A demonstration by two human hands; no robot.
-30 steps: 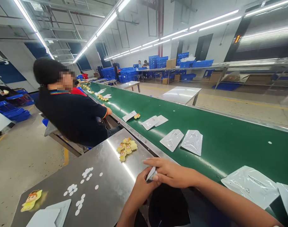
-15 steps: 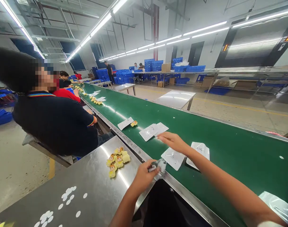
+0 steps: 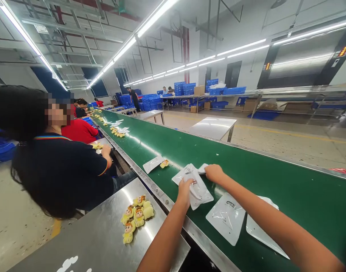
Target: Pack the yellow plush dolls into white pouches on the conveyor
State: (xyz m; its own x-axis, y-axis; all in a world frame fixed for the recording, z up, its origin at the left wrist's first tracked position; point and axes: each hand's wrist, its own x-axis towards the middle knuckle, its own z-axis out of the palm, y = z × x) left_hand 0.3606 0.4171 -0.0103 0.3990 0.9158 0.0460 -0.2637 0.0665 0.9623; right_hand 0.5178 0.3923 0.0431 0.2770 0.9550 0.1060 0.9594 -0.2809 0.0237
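Observation:
My left hand [image 3: 185, 192] is closed on a silvery white pouch [image 3: 200, 193] held over the green belt. Another flat pouch [image 3: 178, 175] lies partly beneath it. Just to the right, my right hand [image 3: 214, 173] pinches the end of a white pouch [image 3: 202, 169], most of it hidden by the hand and the other pouches. Nearer to me, a printed pouch [image 3: 226, 219] lies flat on the belt, and one more pouch [image 3: 258, 226] is partly covered by my right forearm.
Several small yellow dolls [image 3: 138, 215] sit on the metal table [image 3: 104, 230], with white discs [image 3: 67, 264] near its front. Farther along the green conveyor belt [image 3: 161, 141] lie a pouch [image 3: 152, 164] and a doll [image 3: 164, 163]. A co-worker [image 3: 62, 170] sits at left.
My left hand has moved from the belt's near edge up onto the pouches and now holds one. My right hand, outstretched before, has closed on a pouch. The view has shifted slightly.

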